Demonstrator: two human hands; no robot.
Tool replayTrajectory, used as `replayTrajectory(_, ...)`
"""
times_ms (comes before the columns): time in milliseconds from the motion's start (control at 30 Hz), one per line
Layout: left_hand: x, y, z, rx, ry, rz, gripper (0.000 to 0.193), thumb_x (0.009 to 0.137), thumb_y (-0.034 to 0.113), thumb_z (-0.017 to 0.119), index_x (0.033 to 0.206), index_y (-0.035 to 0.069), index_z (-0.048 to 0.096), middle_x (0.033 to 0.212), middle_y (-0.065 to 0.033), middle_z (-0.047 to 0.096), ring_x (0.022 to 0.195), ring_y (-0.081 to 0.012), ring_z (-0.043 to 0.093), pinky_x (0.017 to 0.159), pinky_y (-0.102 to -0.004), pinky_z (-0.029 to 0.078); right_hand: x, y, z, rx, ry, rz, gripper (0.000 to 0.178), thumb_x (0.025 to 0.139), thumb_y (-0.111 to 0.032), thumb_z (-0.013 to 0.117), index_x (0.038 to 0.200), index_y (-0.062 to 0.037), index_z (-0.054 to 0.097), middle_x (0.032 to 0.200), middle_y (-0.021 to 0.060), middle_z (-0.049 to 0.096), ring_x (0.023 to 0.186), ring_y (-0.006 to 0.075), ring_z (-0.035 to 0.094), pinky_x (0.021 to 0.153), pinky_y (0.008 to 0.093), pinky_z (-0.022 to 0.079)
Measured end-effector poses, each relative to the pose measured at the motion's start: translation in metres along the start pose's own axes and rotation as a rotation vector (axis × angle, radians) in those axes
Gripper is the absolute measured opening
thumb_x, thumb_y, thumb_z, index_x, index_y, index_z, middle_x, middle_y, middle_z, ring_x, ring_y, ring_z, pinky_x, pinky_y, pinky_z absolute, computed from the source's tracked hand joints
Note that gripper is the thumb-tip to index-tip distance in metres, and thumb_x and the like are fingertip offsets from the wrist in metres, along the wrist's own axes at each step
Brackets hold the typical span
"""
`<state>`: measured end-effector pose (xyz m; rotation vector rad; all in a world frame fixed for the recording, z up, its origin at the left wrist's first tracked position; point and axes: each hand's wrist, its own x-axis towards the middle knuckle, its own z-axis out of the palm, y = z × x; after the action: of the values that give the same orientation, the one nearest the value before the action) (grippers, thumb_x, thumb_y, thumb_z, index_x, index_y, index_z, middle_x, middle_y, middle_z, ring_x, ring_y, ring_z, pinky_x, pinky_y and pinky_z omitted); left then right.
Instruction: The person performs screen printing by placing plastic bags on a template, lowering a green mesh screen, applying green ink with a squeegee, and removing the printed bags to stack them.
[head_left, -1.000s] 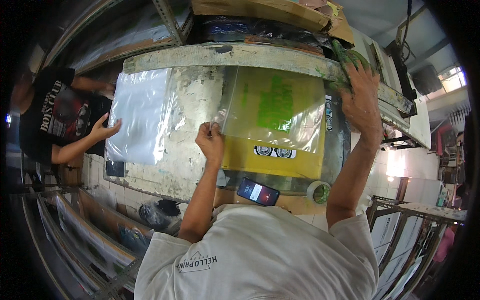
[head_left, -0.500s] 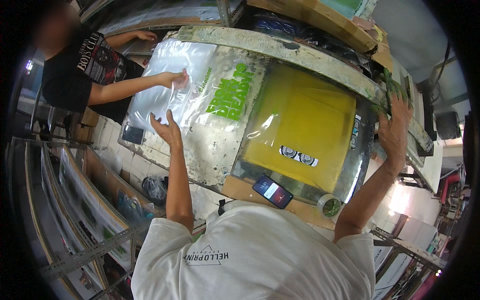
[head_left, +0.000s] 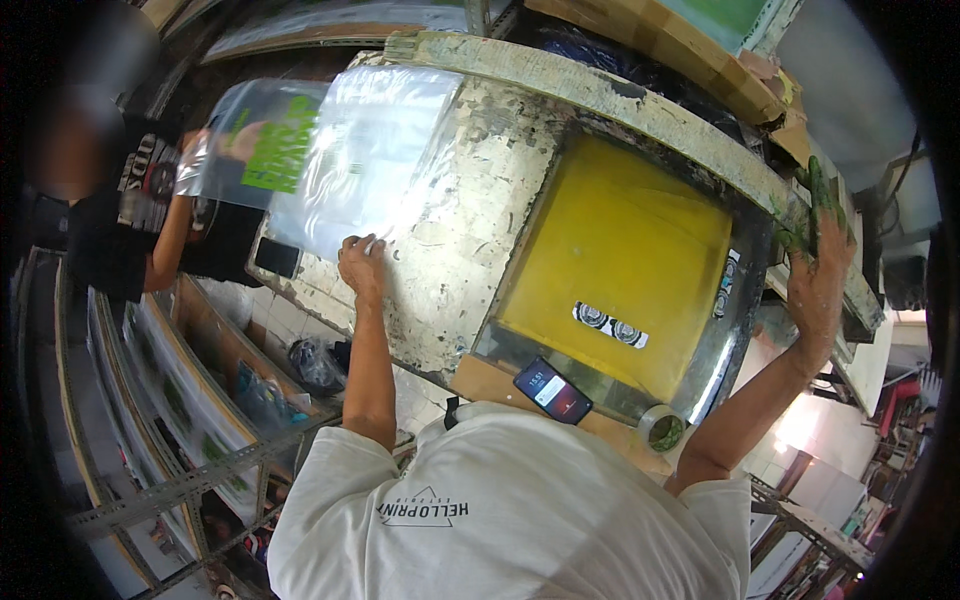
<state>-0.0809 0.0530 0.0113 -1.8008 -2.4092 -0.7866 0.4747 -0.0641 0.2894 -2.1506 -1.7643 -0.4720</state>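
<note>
My left hand (head_left: 362, 268) has its fingers closed on the near corner of a clear plastic bag (head_left: 385, 150), part of a glossy stack on the left of the worn white table (head_left: 450, 270). To the right, my right hand (head_left: 822, 270) lies with fingers stretched along the end of a paint-crusted wooden beam (head_left: 600, 95). Green stains cover those fingers and the wood beside them. A yellow-meshed printing screen (head_left: 610, 250) lies between my hands. At the left, a co-worker's hand holds a clear bag with a green print (head_left: 280, 145), partly blurred.
A lit phone (head_left: 552, 390) and a tape roll (head_left: 661, 428) rest along the screen's near edge. Another dark phone (head_left: 278, 257) is at the table's left corner. Racks of framed screens (head_left: 190, 370) stand lower left. A cardboard box (head_left: 680, 60) sits behind the beam.
The green-printed bag has gone from the table's middle into the co-worker's hand at the left. My left hand has closed on the stack's corner. My right hand stays at the beam's end.
</note>
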Motion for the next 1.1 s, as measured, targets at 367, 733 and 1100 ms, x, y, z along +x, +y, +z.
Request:
replayTrajectory(367,0.017,0.111,-0.009,-0.636,-0.502,0.163,0.032,0.082,0.022,0.069,0.107,0.002,0.067,0.096,-0.0108,0.070,0.081,-0.0174,0.063,0.072,-0.0307,0.048,0.009,0.013,0.000,0.001,0.056,-0.027,0.053,0.083,-0.009,0.056,0.134,-0.0056,0.043,0.138,0.0191,0.043,0.133,0.0378,0.031,0.112,0.0477,0.016)
replayTrajectory(733,-0.050,0.194,0.052,-0.135,-0.745,0.829,0.072,0.074,0.053,0.065,0.136,0.020,0.046,0.148,-0.0017,0.032,0.138,-0.0387,0.020,0.111,-0.0576,0.013,0.013,0.007,-0.003,0.013,0.107,-0.130,0.057,0.074,-0.006,0.058,0.129,-0.0014,0.047,0.132,0.0215,0.048,0.127,0.0369,0.039,0.109,0.0508,0.019)
replayTrajectory(1100,-0.096,0.348,0.121,-0.272,-0.876,1.218,0.076,0.074,0.046,0.068,0.139,0.020,0.040,0.152,-0.0004,0.023,0.142,-0.0303,0.009,0.116,-0.0495,0.002,0.025,-0.011,-0.021,0.102,0.000,-0.060,0.052,0.079,-0.012,0.060,0.128,-0.0005,0.048,0.131,0.0230,0.049,0.128,0.0396,0.038,0.112,0.0503,0.016)
